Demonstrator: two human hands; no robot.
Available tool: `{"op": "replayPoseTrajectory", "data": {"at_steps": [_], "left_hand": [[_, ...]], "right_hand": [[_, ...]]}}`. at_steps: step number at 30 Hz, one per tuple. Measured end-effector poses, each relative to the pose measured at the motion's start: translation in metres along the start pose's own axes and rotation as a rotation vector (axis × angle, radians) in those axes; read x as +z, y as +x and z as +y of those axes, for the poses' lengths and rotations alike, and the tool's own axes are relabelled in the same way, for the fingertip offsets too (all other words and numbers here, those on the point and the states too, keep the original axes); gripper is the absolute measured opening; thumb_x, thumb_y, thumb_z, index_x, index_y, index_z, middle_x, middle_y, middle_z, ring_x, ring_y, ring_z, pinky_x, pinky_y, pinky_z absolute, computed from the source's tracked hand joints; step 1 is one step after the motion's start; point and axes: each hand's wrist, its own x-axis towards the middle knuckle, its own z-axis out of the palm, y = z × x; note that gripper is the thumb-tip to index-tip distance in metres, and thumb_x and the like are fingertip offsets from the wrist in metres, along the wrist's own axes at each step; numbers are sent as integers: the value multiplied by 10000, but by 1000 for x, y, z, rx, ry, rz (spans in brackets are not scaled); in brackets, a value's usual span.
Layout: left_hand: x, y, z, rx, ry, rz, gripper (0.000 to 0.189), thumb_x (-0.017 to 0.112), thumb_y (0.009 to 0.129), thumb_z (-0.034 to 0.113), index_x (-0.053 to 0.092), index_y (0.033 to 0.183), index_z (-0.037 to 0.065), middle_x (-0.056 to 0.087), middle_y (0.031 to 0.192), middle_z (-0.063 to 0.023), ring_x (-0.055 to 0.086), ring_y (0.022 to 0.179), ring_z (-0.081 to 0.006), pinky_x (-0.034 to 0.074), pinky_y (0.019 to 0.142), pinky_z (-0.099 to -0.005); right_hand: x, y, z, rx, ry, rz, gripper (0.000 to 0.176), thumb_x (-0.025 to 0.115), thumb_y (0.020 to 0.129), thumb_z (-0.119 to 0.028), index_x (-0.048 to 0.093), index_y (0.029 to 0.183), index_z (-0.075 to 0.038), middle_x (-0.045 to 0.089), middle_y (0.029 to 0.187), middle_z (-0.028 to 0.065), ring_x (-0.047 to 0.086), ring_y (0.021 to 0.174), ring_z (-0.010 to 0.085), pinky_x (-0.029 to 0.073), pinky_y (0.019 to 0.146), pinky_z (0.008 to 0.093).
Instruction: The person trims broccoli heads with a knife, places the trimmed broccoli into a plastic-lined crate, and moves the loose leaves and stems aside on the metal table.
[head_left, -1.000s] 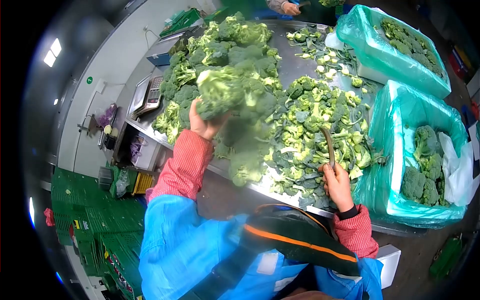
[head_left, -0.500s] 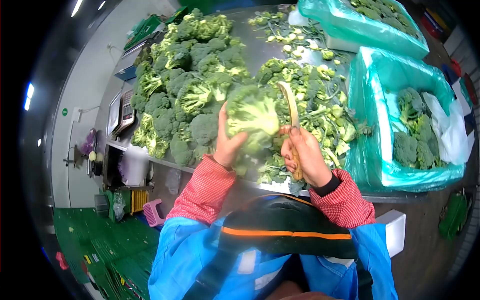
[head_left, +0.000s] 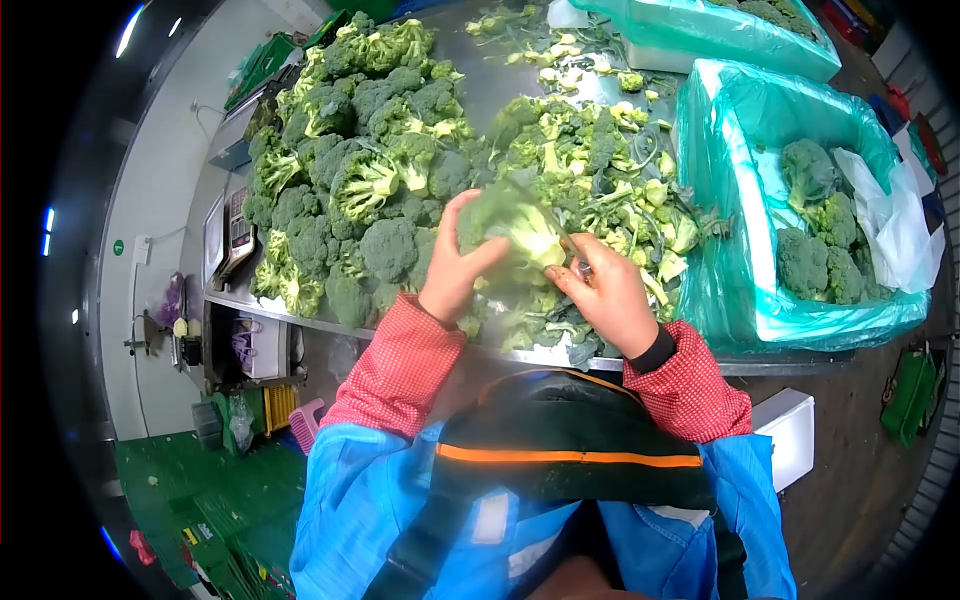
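Observation:
A broccoli head (head_left: pixel 535 235), blurred by motion, is gripped by my left hand (head_left: pixel 458 258), thumb on the near side and fingers behind. Its pale cut stem side faces right. My right hand (head_left: pixel 608 295) is closed around a knife, mostly hidden by the fingers; a thin dark blade shows faintly against the broccoli. The right fingertips are close to the stem. To the left lies a heap of broccoli heads (head_left: pixel 390 250). Right of the hands is a pile of cut stems and small florets (head_left: pixel 630 195).
A box lined with green plastic (head_left: pixel 725 250) stands at the right, holding several broccoli heads (head_left: pixel 805 265) and a white plastic bag (head_left: pixel 890 230). Another lined box (head_left: pixel 680 40) is behind it. A scale (head_left: pixel 238 230) sits at the left. The metal table's front edge (head_left: pixel 700 366) runs before me.
The knife was upright beside the broccoli; my right hand has turned it inward against the head, so its handle is now hidden. The broccoli has shifted slightly, and the camera view has moved.

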Motion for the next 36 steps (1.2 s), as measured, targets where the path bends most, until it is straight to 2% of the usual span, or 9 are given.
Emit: {"op": "replayPoseTrajectory", "data": {"at_steps": [6, 7, 14, 16, 18, 21, 24, 34, 36], "left_hand": [[5, -6, -1, 176, 74, 227, 639, 742, 841, 61, 405, 1376, 152, 527, 1248, -79, 579, 1076, -182, 510, 916, -323], [-9, 2, -8, 390, 464, 295, 630, 772, 816, 83, 428, 1344, 117, 499, 1260, -62, 521, 1130, -177, 464, 967, -322], [-6, 0, -6, 583, 594, 267, 602, 780, 829, 154, 443, 1323, 83, 482, 1264, -53, 468, 1175, -182, 390, 1026, -333], [-8, 2, -8, 664, 581, 281, 592, 774, 842, 176, 442, 1325, 84, 483, 1261, -54, 466, 1177, -185, 385, 1029, -333], [-15, -5, 1, 450, 349, 363, 564, 747, 871, 176, 434, 1330, 84, 482, 1265, -62, 482, 1157, -187, 397, 1014, -335], [-32, -6, 3, 521, 444, 387, 585, 732, 849, 105, 415, 1339, 63, 465, 1320, -89, 497, 1175, -200, 398, 1030, -349], [-21, -8, 3, 487, 367, 339, 576, 744, 844, 118, 428, 1323, 63, 462, 1329, -93, 467, 1215, -209, 366, 1061, -361], [-20, -5, -5, 556, 560, 317, 584, 770, 844, 188, 451, 1315, 56, 484, 1311, -84, 458, 1224, -209, 348, 1063, -344], [-25, -13, 2, 461, 498, 380, 606, 755, 807, 89, 424, 1314, 59, 456, 1342, -123, 442, 1266, -245, 335, 1101, -381]], "right_hand": [[-17, -8, 13, -325, -400, 140, 219, 679, 863, -190, 620, 1048, -89, 669, 875, 92, 662, 673, 285, 524, 571, 369], [-19, -10, 15, -355, -509, 137, 165, 682, 827, -159, 604, 962, -105, 621, 782, 82, 642, 623, 249, 511, 526, 361], [-21, -1, 18, -360, -900, 118, 83, 619, 830, -140, 559, 885, -121, 555, 690, 63, 627, 580, 216, 493, 483, 344], [-19, 1, 38, -192, -998, 131, 46, 589, 859, -149, 563, 885, -122, 570, 693, 69, 630, 579, 230, 496, 485, 352], [-29, 6, 74, -96, -807, 234, 48, 573, 894, -157, 590, 910, -114, 621, 734, 97, 638, 592, 271, 505, 506, 371], [-39, 2, 61, -61, -595, 283, 113, 587, 907, -157, 627, 1001, -108, 664, 825, 111, 649, 639, 294, 511, 540, 382], [-17, 1, 32, -331, -487, 214, 62, 601, 887, -148, 601, 932, -105, 630, 777, 101, 641, 613, 279, 507, 525, 372], [-3, 15, 18, -397, -881, 125, 107, 610, 784, -78, 521, 833, -110, 549, 674, 75, 617, 532, 222, 486, 439, 342], [-10, 20, 60, -90, -961, 142, 33, 582, 873, -134, 554, 870, -117, 607, 689, 122, 644, 566, 281, 489, 453, 383]]}}
